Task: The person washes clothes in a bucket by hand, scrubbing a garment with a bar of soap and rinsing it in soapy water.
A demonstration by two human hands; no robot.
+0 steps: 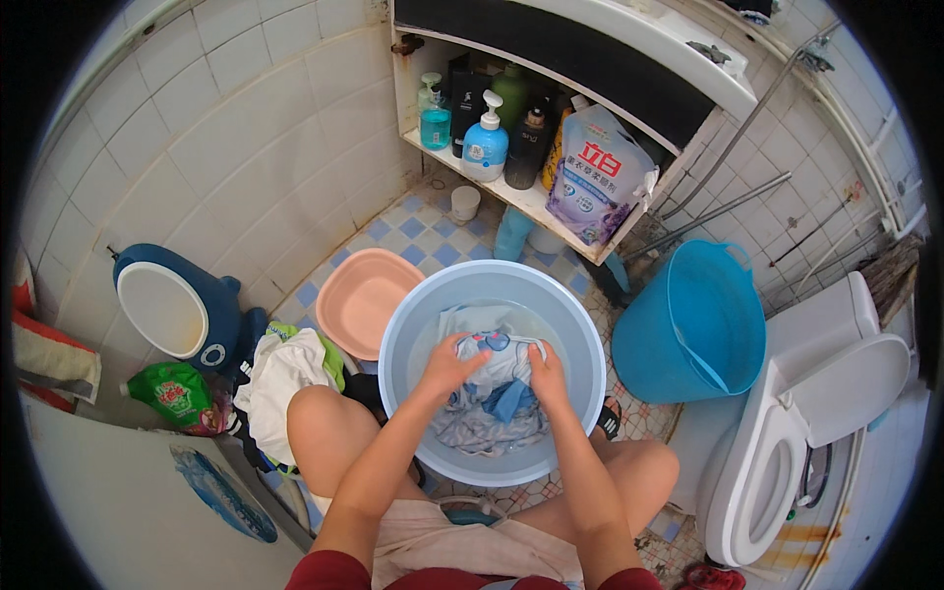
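Between my knees stands a large light-blue plastic basin [413, 450] holding water and wet laundry. A pale wet garment [495, 369] with a blue and pink printed motif is stretched between my hands over the basin. My left hand [450, 366] grips its left side, thumb on top of the cloth. My right hand [548, 375] pinches its upper right edge. Just below, a darker blue piece of cloth [510, 400] shows in the folds. Striped wet fabric [487, 436] lies in the water towards me.
A pink basin [369, 295] sits beyond at left, near piled clothes [276, 391] and a green detergent bag [173, 394]. Right of me stand a blue bucket [649, 339] and a toilet [745, 509]. Ahead, a low cabinet shelf [531, 198] holds bottles and a softener pouch [601, 173].
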